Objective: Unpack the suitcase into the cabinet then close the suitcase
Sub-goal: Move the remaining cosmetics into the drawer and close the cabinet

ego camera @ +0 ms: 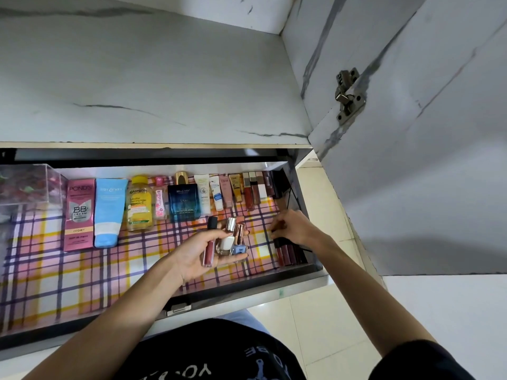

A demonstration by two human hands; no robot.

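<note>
Over the pink-and-yellow plaid liner (82, 270) of the grey cabinet drawer (300, 193), the left hand (192, 259) clasps three small glass cosmetic bottles (229, 242). The right hand (293, 227) touches dark red lip-gloss tubes (288, 255) by the right wall, though its grip is unclear. Cream floor tiles (315, 319) lie beyond.

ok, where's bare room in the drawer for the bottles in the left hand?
Free: checked drawer liner in front of the pink Pond's box and light-blue tube, left and centre. Crowded: back row around the blue cologne bottle; right end, dark lip-gloss tubes by the right hand.
</note>
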